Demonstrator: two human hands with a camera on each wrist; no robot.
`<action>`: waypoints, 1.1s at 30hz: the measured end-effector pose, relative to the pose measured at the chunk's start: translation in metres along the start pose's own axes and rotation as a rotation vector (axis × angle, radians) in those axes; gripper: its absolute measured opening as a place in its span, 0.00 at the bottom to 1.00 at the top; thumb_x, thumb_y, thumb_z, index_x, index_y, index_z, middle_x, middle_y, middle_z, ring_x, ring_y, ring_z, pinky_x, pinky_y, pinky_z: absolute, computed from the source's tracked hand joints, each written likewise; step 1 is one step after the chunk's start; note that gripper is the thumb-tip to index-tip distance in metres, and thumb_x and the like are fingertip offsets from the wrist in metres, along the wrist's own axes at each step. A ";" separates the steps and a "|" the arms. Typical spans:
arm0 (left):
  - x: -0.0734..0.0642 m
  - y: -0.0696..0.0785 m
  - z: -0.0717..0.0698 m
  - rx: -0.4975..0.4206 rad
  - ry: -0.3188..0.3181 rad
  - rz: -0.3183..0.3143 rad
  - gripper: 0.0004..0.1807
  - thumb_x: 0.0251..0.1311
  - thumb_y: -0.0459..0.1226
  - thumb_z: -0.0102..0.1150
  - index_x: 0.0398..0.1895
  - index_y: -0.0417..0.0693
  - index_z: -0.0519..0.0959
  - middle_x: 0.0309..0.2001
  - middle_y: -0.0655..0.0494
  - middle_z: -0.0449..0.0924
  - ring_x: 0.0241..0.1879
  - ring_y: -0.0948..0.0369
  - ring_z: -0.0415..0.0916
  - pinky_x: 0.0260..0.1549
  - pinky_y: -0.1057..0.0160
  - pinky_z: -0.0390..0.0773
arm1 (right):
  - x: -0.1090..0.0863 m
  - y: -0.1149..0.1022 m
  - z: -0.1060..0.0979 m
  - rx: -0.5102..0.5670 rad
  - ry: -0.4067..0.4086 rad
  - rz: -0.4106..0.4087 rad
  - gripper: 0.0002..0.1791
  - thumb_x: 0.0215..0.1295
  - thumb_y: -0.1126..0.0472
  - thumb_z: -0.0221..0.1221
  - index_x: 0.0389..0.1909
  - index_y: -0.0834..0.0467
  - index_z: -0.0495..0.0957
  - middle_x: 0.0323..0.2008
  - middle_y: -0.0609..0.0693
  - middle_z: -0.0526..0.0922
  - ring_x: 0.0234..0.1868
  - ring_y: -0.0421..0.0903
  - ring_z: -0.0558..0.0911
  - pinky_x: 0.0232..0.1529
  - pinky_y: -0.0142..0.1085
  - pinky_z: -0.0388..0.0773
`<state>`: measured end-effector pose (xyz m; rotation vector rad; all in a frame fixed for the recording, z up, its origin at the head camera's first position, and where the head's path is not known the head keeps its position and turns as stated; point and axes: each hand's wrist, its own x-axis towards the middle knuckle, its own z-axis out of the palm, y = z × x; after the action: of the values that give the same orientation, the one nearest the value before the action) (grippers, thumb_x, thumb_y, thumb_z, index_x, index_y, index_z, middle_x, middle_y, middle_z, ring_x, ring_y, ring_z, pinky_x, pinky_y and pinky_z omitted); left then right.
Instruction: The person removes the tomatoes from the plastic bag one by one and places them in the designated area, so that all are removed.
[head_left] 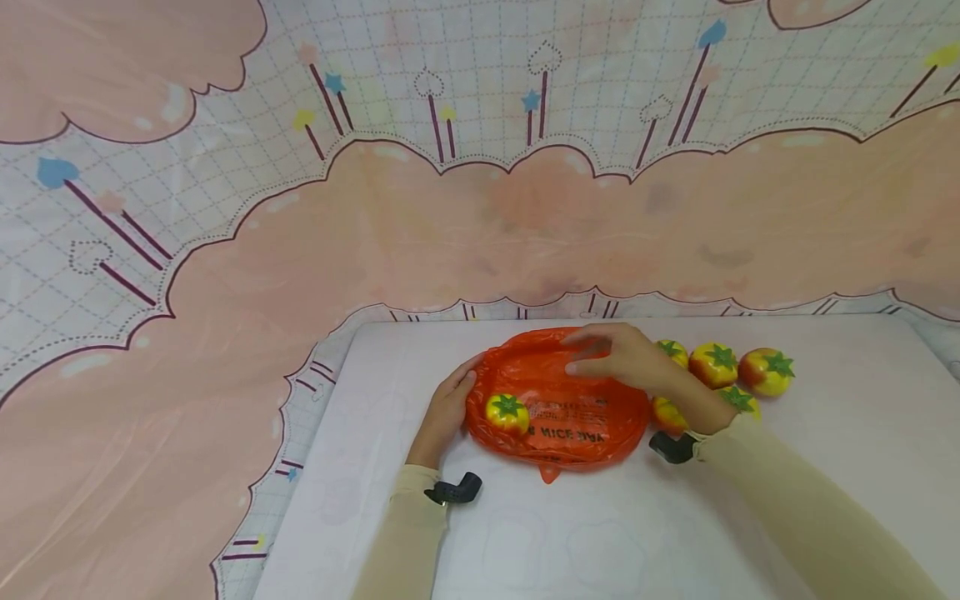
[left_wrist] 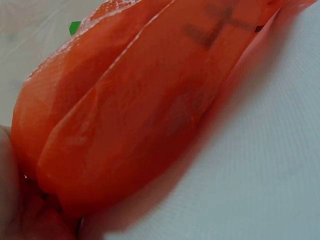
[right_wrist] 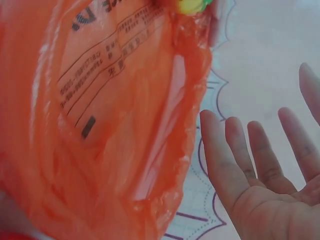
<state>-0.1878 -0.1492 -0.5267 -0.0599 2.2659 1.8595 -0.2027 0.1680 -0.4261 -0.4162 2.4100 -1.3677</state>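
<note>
A red plastic bag (head_left: 555,375) with printed black lettering lies with its mouth spread wide on the white table. Inside its left part sits a round yellow-and-red fruit (head_left: 507,414) with a green leafy top. My left hand (head_left: 448,404) holds the bag's left rim; the left wrist view shows the bag's crumpled side (left_wrist: 125,115) against that hand. Over the bag's far right part hovers my right hand (head_left: 618,358), nothing in its grasp. The right wrist view shows the right hand (right_wrist: 265,190) with fingers spread, beside the bag's edge.
Right of the bag, several more such fruits (head_left: 767,372) lie in a cluster, some partly behind my right forearm. Both wrists wear black straps (head_left: 453,489). A pink-and-white patterned cloth (head_left: 525,217) rises behind the white table (head_left: 840,450).
</note>
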 end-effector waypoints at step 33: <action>0.000 0.002 0.000 -0.022 -0.001 0.033 0.20 0.79 0.49 0.45 0.68 0.74 0.75 0.73 0.66 0.70 0.78 0.58 0.59 0.77 0.48 0.59 | 0.040 -0.013 0.058 -0.011 -0.197 -0.113 0.27 0.60 0.46 0.72 0.59 0.52 0.83 0.59 0.52 0.84 0.55 0.47 0.84 0.58 0.44 0.83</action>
<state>-0.1879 -0.1489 -0.5242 -0.0245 2.2592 1.9007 -0.2122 0.1005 -0.4486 -0.6669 2.2645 -1.2930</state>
